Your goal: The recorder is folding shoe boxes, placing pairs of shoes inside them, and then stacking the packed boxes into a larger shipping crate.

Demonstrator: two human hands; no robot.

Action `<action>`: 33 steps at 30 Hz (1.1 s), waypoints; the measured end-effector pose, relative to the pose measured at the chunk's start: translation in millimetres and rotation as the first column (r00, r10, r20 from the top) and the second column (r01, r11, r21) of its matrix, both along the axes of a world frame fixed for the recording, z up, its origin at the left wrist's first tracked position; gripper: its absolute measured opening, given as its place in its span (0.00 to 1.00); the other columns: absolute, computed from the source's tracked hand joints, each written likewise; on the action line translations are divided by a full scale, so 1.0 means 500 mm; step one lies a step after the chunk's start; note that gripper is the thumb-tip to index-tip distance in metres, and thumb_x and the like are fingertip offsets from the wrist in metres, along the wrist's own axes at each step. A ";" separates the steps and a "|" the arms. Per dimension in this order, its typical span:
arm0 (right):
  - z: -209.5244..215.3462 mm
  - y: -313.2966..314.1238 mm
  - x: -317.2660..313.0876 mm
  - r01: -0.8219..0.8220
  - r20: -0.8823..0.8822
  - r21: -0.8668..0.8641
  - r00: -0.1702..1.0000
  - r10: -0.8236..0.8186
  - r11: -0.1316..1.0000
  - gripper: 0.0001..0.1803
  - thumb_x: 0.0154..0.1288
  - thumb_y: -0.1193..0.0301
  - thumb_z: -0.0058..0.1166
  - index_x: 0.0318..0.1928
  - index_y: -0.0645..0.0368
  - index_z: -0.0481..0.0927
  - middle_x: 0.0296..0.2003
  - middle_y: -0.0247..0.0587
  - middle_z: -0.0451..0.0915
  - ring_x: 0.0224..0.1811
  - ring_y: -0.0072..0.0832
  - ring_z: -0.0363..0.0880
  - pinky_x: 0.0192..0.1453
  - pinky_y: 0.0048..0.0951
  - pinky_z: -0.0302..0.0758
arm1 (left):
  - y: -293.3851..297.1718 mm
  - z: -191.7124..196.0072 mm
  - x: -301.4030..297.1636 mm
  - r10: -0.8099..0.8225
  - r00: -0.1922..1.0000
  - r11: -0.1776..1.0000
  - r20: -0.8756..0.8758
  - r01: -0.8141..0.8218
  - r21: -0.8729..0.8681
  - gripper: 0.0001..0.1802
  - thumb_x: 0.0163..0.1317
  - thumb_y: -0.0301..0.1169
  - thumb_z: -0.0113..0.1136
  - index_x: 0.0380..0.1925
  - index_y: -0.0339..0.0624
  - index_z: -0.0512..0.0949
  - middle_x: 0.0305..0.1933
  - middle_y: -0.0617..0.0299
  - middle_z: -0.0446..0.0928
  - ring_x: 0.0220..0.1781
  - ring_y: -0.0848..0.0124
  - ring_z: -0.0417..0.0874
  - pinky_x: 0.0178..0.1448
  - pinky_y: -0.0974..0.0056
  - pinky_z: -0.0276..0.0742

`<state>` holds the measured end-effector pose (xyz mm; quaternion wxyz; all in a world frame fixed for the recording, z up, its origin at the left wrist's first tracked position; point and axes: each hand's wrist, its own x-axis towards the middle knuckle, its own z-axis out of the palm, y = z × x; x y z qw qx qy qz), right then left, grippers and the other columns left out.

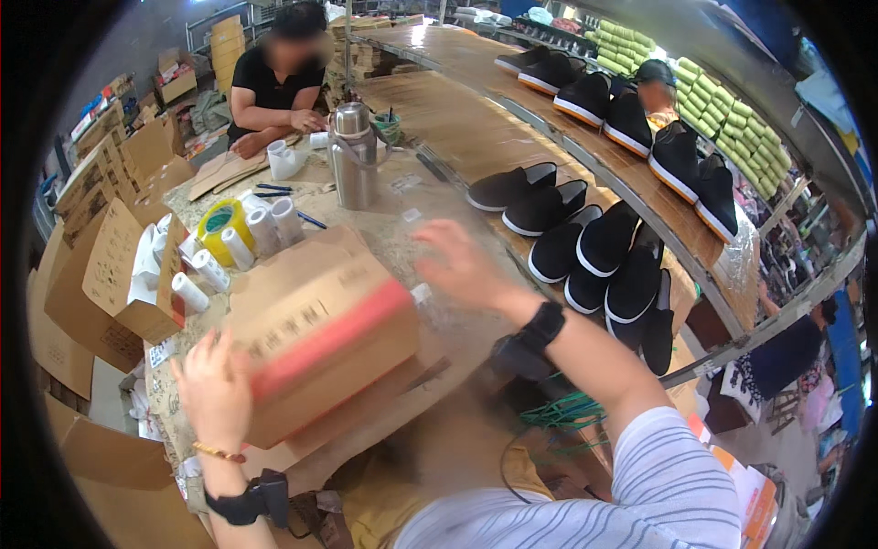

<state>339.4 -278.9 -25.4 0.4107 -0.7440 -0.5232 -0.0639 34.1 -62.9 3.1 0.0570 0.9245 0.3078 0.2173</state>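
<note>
While your left hand (215, 384), fingers loosely spread, lies nearer, carton (320, 334) sits on counter (430, 188) at its two o'clock, long axis eight-to-two; right hand (460, 265), spread, hangs apart.

This looks like a shoe workshop, around a packing spot. Black shoes (626, 126) line a long rack (439, 108) — and open cardboard boxes (137, 265) crowd beside a worktable (398, 190) bearing a carton (320, 316), yellow tape (212, 238) and white rolls (263, 229) — with another person (274, 102) at its far side.
</note>
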 end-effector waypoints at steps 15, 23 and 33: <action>0.021 -0.507 0.233 0.903 0.145 -0.158 0.421 -0.896 0.399 0.26 0.56 0.47 0.56 0.41 0.58 0.83 0.32 0.45 0.84 0.37 0.41 0.82 0.45 0.39 0.74 | -0.066 -0.008 0.016 -0.155 0.979 0.987 0.133 0.158 -0.014 0.23 0.50 0.29 0.64 0.50 0.48 0.79 0.34 0.61 0.73 0.42 0.63 0.72 0.49 0.60 0.61; 0.020 -0.364 -0.060 0.249 -0.807 0.452 0.522 0.274 0.857 0.10 0.63 0.72 0.50 0.43 0.62 0.78 0.36 0.39 0.82 0.37 0.24 0.81 0.41 0.18 0.76 | -0.123 -0.098 0.002 -0.142 0.949 0.958 0.281 0.060 0.279 0.17 0.50 0.28 0.63 0.43 0.49 0.82 0.40 0.62 0.75 0.49 0.61 0.73 0.52 0.58 0.62; 0.093 -0.057 -0.264 0.259 -0.784 0.565 -0.126 0.608 0.783 0.16 0.68 0.67 0.46 0.51 0.61 0.72 0.43 0.37 0.80 0.39 0.21 0.79 0.41 0.21 0.76 | -0.172 0.044 0.060 -0.177 0.626 0.843 0.759 0.494 -0.211 0.28 0.57 0.20 0.57 0.61 0.36 0.68 0.54 0.50 0.74 0.54 0.61 0.75 0.61 0.63 0.68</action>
